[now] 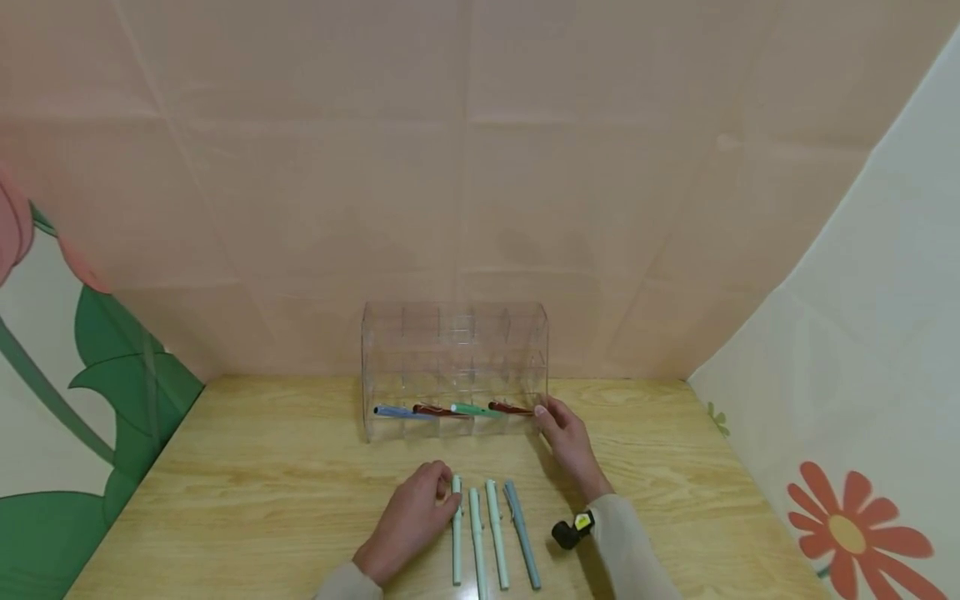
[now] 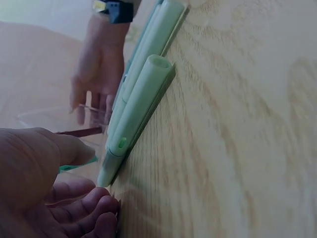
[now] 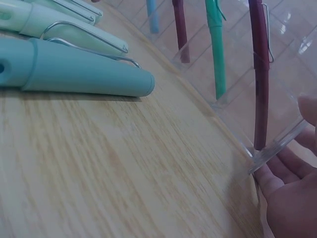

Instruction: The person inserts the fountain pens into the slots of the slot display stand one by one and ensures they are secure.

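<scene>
A clear acrylic pen rack (image 1: 454, 358) stands at the back of the table. My right hand (image 1: 567, 439) holds its right side wall, the thumb and fingers on either side of it, as the right wrist view shows. Across the rack's lowest row lie a blue pen (image 1: 405, 412), two dark red pens and a green pen (image 3: 215, 47). My left hand (image 1: 411, 517) rests on the table with fingers loosely bent, the fingertips right at the end of the leftmost pale green pen (image 2: 141, 104). Beside that pen lie two more pale green pens and a blue-grey pen (image 1: 522, 533).
The wooden table (image 1: 247, 467) meets a hanging pinkish-brown cloth (image 1: 300, 167) behind the rack. Flower-printed cloths (image 1: 885, 375) hang at both sides. A small black device (image 1: 572, 530) is worn on the right wrist.
</scene>
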A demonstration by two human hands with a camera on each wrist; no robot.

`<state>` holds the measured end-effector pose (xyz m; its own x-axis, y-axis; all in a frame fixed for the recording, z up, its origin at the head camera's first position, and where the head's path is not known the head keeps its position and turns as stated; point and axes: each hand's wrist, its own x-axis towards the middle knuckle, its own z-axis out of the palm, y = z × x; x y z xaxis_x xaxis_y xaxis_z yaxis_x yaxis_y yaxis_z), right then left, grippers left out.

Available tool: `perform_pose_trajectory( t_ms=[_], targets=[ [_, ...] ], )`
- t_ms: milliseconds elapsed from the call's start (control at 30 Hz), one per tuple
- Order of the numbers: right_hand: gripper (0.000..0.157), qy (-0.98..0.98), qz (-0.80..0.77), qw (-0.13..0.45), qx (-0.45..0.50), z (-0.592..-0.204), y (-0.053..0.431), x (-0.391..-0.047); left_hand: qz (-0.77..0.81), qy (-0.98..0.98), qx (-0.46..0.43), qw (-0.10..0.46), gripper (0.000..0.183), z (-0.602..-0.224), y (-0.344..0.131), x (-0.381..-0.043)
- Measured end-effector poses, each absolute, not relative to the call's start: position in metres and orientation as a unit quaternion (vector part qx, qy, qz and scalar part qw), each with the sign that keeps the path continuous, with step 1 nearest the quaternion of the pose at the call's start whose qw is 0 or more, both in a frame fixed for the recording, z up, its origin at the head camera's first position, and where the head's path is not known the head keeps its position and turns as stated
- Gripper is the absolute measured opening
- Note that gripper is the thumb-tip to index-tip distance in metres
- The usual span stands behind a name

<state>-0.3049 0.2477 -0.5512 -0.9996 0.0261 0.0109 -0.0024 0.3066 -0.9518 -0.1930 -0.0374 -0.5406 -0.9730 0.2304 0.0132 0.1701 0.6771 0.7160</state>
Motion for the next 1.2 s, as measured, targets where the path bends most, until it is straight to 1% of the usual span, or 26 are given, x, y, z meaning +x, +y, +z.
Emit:
perform_pose_trajectory(
  t_ms=[333,467,600,700,1000,1200],
  targets=[
    [0.052,-0.808,0.589,0.019,-0.009,-0.553,0.247,-0.304,0.371,0.923,0.086,0.060,0.029,-0.541,-0.031,-0.205],
    [0.055,-0.812,0.583,0.029,0.000,-0.554,0.247,-0.301,0.360,0.926,0.096,0.062,0.029,-0.539,-0.029,-0.207],
    [0.055,-0.812,0.582,0.036,0.005,-0.554,0.246,-0.301,0.338,0.933,0.107,0.063,0.025,-0.534,-0.029,-0.207],
    [0.055,-0.811,0.583,0.038,0.008,-0.553,0.247,-0.302,0.322,0.938,0.118,0.052,0.022,-0.533,-0.029,-0.207],
    [0.054,-0.803,0.596,0.024,0.004,-0.556,0.250,-0.305,0.286,0.949,0.131,-0.008,0.019,-0.536,-0.031,-0.202],
    [0.059,-0.792,0.610,0.020,0.011,-0.559,0.251,-0.306,0.288,0.950,0.122,-0.024,0.019,-0.532,-0.032,-0.200]
  ],
)
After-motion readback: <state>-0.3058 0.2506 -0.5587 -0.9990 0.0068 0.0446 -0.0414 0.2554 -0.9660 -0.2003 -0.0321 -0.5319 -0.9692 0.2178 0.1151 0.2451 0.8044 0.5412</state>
